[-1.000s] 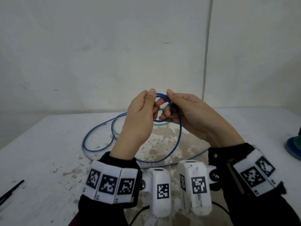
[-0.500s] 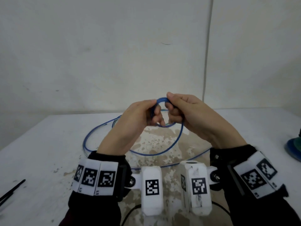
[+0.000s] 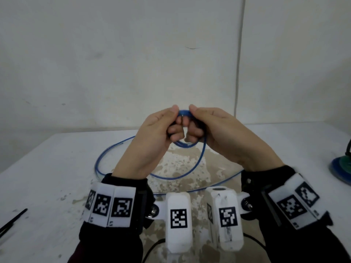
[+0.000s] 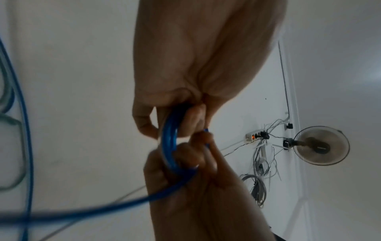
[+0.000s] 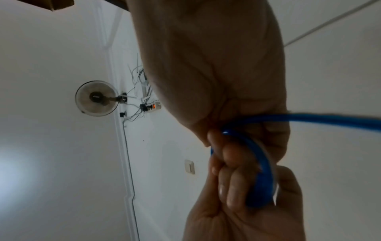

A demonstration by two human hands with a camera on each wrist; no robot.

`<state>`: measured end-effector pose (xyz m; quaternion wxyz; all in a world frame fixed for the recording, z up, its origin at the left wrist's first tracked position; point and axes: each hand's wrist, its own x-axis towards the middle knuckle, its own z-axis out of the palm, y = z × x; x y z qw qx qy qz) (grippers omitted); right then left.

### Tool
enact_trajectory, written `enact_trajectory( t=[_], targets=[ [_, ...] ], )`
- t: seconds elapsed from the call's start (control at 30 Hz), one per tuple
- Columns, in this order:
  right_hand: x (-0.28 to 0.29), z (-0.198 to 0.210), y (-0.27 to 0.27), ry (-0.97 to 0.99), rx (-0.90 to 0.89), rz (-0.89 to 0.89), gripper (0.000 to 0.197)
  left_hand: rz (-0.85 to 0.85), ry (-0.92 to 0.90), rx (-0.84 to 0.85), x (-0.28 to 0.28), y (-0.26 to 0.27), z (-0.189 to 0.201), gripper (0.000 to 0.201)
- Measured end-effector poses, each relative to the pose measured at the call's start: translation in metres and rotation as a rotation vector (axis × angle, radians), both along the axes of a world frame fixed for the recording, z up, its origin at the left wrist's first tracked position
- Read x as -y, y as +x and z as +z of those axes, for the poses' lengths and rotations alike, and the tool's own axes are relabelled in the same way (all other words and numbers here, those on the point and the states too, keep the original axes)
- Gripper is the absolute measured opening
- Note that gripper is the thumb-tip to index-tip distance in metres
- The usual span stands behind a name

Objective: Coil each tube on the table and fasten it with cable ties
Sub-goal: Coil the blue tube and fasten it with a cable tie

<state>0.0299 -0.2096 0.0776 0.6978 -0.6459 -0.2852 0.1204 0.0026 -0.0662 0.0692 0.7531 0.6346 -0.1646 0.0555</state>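
Mid-coiling: left hand (image 3: 152,133) and right hand (image 3: 218,133) both pinch the blue tube (image 3: 187,144), next loop needs slack pulled up from below.

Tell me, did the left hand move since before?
Yes. The left hand rose and shifted right against the table edge behind, still gripping the blue tube.

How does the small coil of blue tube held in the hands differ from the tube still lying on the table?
The coil is wound into tight small turns; the loose tube lies in wide open loops. The coil is held up in the air by the left hand and right hand; the loose tube rests on the table. Both are the same blue tube, one continuous length.
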Motion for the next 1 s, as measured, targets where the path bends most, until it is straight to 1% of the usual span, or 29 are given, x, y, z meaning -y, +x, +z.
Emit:
enact_trajectory(
  t=[0.07,0.1,0.17,0.2,0.23,0.3,0.33,0.37,0.4,0.47,0.5,0.53,0.57,0.63,0.7,0.77,0.83,0.87,0.93,1.0],
  targets=[
    [0.001,0.001,0.0,0.04,-0.025,0.019,0.039,0.009,-0.065,-0.007,-0.002,0.0,0.002,0.036],
    [0.002,0.0,0.002,0.011,-0.01,0.015,0.039,-0.002,-0.045,-0.023,-0.004,0.0,0.002,0.038],
    [0.001,-0.004,0.003,-0.054,0.03,0.007,0.038,-0.029,0.064,-0.044,-0.004,-0.001,0.002,0.039],
    [-0.001,-0.005,0.002,-0.052,0.029,0.002,0.039,-0.018,0.091,-0.03,-0.004,-0.001,0.001,0.038],
    [-0.003,-0.006,0.002,-0.014,0.01,0.0,0.039,0.006,0.069,-0.008,-0.003,-0.001,0.001,0.037],
    [-0.007,-0.005,0.002,0.108,-0.036,0.026,0.038,0.032,-0.114,0.009,-0.003,0.001,0.002,0.037],
    [-0.006,-0.004,0.002,0.143,-0.041,0.043,0.037,0.02,-0.193,0.006,-0.004,0.001,0.003,0.037],
    [-0.005,-0.003,0.003,0.151,-0.033,0.049,0.037,0.001,-0.216,-0.01,-0.005,0.002,0.004,0.037],
    [-0.003,-0.003,0.004,0.134,-0.017,0.044,0.037,-0.022,-0.187,-0.032,-0.006,0.002,0.005,0.036],
    [0.0,-0.005,0.005,0.054,0.02,-0.001,0.037,-0.051,-0.038,-0.052,-0.007,-0.001,0.004,0.037],
    [-0.001,-0.006,0.005,0.024,0.036,-0.022,0.037,-0.043,0.025,-0.031,-0.006,-0.003,0.003,0.037],
    [-0.002,-0.007,0.005,0.018,0.044,-0.031,0.038,-0.021,0.05,-0.002,-0.004,-0.003,0.003,0.036],
    [-0.004,-0.007,0.004,0.038,0.038,-0.027,0.039,0.012,0.033,0.02,-0.003,-0.003,0.002,0.036],
    [-0.004,-0.006,0.005,0.105,-0.005,0.018,0.04,0.099,-0.07,0.043,0.001,-0.001,0.001,0.037],
    [-0.001,-0.005,0.007,0.125,-0.038,0.048,0.041,0.141,-0.121,0.052,0.003,0.001,0.0,0.038],
    [0.003,-0.005,0.009,0.089,-0.028,0.016,0.039,0.105,-0.085,0.022,0.004,0.003,-0.001,0.037],
    [0.004,-0.007,0.009,0.03,-0.008,-0.011,0.038,0.024,-0.003,-0.012,0.002,0.001,-0.001,0.035],
    [0.003,-0.007,0.008,0.02,-0.009,-0.011,0.039,0.008,0.039,-0.004,0.001,0.001,-0.001,0.034],
    [-0.002,-0.006,0.005,0.073,-0.071,0.006,0.04,0.063,0.063,0.064,-0.001,0.0,-0.002,0.032],
    [-0.006,-0.003,0.002,0.142,-0.135,0.035,0.039,0.161,-0.011,0.125,-0.003,0.001,-0.003,0.032]
  ],
)
